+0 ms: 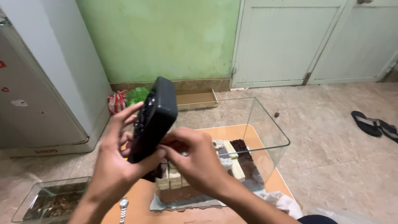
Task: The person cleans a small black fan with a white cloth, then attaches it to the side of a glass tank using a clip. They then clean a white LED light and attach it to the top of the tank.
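My left hand (pixel 114 159) grips a black, flat, box-shaped device (pixel 152 120) with rounded corners, tilted upright above a clear glass tank (pixel 265 124). My right hand (pixel 192 159) pinches the device's lower edge with fingers curled; what lies under those fingers is hidden. The tank stands on a small orange table (pixel 137 203) and holds dark brown blocks (pixel 248 161), pale yellow sponge-like blocks (pixel 236 166) and grey stones (pixel 226 161) on its bottom.
A second glass tank (pixel 49 201) with brown gravel sits on the tiled floor at lower left. A grey fridge (pixel 37 83) stands left; red and green bags (pixel 126 99) and a cardboard tray (pixel 195 100) lie by the green wall. Black sandals (pixel 375 124) lie right. White cloth (pixel 284 203) rests near the table.
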